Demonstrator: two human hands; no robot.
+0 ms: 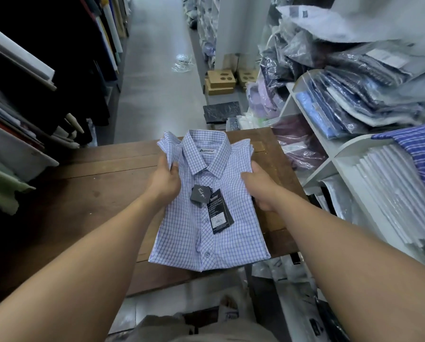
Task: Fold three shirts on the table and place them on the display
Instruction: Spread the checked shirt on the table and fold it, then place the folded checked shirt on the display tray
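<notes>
Wooden boards, dark and scuffed, make up the worktop [95, 193], which fills the near ground between the person's two bare forearms. A folded shirt [231, 245] in pale blue-and-white check lies front up on its right-hand part, buttoned, with its hem close to the near edge and its collar [207, 159] toward the far edge; whether it rests fully on the wood or is slightly raised cannot be told. Two dark hang tags [220, 213] lie on the button placket at chest height. The left hand [165, 183] grips the shirt at its left shoulder, its fingers [175, 167] and thumb curled into a bunch of the cloth just beside the collar. The right hand [260, 191] holds the shirt's right edge, thumb lying on top of the fabric and the other fingers curled round beneath it. A white brand label [207, 151] shows inside the collar. To the right of the worktop stands a white shelf unit [329, 154] packed with shirts in clear plastic bags [354, 99], with a blue striped cloth [423, 149] draped over a stack of white ones. On the left, bolts of fabric [21, 95] lean in rows. Beyond the worktop a grey floor [157, 70] runs down an aisle, with a black packet [221, 111], cardboard boxes [221, 81] and a scrap of clear plastic wrap [183, 62] lying farther off.
</notes>
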